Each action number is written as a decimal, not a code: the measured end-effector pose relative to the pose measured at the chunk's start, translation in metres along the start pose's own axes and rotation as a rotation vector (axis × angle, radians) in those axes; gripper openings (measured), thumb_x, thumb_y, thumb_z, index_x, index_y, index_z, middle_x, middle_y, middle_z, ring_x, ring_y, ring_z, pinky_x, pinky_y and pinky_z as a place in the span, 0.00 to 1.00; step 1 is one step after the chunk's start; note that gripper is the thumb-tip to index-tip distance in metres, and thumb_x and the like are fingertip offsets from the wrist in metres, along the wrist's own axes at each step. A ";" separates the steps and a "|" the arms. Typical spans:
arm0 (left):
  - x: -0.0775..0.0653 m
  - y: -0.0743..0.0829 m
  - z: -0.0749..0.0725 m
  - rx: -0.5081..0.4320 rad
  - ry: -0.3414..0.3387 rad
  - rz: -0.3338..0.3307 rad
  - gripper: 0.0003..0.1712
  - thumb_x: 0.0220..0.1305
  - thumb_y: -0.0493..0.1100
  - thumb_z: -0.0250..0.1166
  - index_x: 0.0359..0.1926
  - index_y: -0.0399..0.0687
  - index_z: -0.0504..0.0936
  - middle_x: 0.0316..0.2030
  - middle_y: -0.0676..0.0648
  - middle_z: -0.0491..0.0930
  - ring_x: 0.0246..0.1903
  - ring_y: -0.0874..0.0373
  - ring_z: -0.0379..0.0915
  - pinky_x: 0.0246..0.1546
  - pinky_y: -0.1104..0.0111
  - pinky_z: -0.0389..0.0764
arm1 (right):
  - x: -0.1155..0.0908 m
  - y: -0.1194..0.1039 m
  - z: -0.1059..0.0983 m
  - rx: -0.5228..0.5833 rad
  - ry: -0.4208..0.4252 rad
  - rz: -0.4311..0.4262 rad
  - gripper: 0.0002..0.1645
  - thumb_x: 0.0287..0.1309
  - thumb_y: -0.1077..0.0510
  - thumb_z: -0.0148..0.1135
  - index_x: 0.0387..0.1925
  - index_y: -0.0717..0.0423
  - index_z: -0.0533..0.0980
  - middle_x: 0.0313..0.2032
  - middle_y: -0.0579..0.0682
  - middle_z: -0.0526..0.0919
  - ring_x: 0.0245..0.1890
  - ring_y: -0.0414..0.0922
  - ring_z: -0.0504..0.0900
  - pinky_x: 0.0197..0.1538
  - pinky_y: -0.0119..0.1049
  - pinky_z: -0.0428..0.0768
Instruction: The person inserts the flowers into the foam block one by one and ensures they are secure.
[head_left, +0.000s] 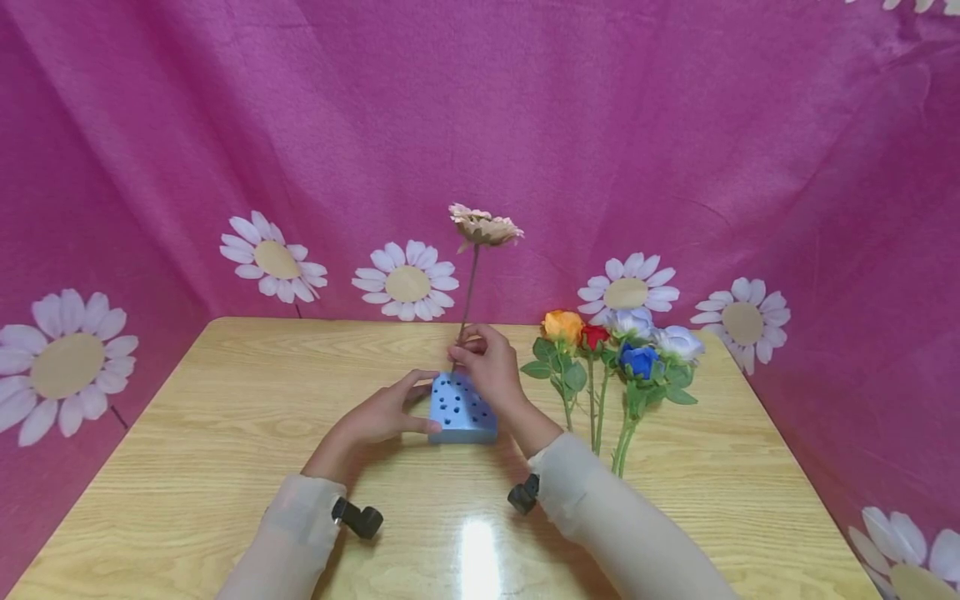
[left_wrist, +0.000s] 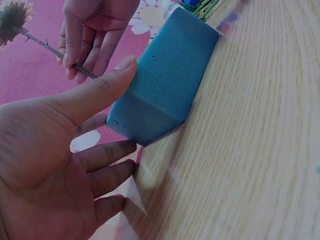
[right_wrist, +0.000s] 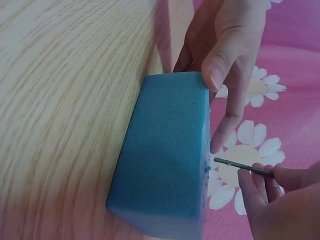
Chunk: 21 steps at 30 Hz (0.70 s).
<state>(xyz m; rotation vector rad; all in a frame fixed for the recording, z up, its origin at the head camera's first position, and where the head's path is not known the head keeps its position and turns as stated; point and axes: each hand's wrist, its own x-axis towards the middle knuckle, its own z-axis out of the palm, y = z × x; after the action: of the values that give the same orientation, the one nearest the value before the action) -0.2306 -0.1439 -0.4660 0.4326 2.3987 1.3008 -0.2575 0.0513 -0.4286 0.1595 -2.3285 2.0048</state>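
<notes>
A blue foam block (head_left: 463, 437) with several holes in its top sits on the table. My left hand (head_left: 386, 412) holds its left side, thumb (left_wrist: 107, 87) at the front corner and fingers spread toward the back. My right hand (head_left: 487, 367) pinches the thin stem of a pale pink artificial flower (head_left: 486, 227) between thumb and fingers. The flower stands nearly upright above the block, its head tilted slightly right. In the right wrist view the bare stem end (right_wrist: 230, 163) points at the block's holed face, with a small gap between; the flower's head is out of that view.
To the right lie several artificial flowers: an orange rose (head_left: 562, 325), a red rose (head_left: 595, 337), a blue rose (head_left: 640, 360) and pale lilac ones (head_left: 678, 342), stems toward me. A pink daisy-print cloth (head_left: 525, 125) hangs behind the wooden table (head_left: 247, 400).
</notes>
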 end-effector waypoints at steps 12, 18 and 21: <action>0.000 -0.001 -0.001 0.009 -0.004 0.000 0.47 0.60 0.51 0.77 0.76 0.62 0.63 0.75 0.39 0.66 0.76 0.44 0.58 0.74 0.42 0.59 | -0.001 0.006 0.004 -0.110 -0.015 -0.013 0.06 0.65 0.67 0.67 0.42 0.61 0.78 0.37 0.58 0.89 0.39 0.51 0.90 0.42 0.40 0.89; 0.000 0.000 -0.001 0.012 -0.006 0.008 0.47 0.61 0.49 0.77 0.76 0.59 0.63 0.74 0.38 0.66 0.76 0.44 0.58 0.74 0.43 0.59 | -0.003 0.010 0.004 -0.159 -0.037 -0.008 0.07 0.66 0.65 0.68 0.44 0.62 0.79 0.39 0.56 0.89 0.37 0.45 0.89 0.42 0.36 0.88; -0.001 0.001 -0.001 0.006 -0.008 0.003 0.47 0.61 0.49 0.77 0.76 0.59 0.62 0.75 0.38 0.66 0.76 0.43 0.57 0.74 0.43 0.59 | -0.004 0.012 0.004 -0.174 -0.032 -0.016 0.06 0.65 0.64 0.68 0.42 0.59 0.79 0.39 0.55 0.90 0.37 0.45 0.89 0.42 0.37 0.87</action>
<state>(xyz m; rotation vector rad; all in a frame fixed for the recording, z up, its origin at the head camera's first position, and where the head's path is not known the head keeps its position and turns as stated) -0.2299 -0.1444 -0.4646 0.4424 2.3964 1.2910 -0.2552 0.0494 -0.4418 0.2017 -2.4975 1.7937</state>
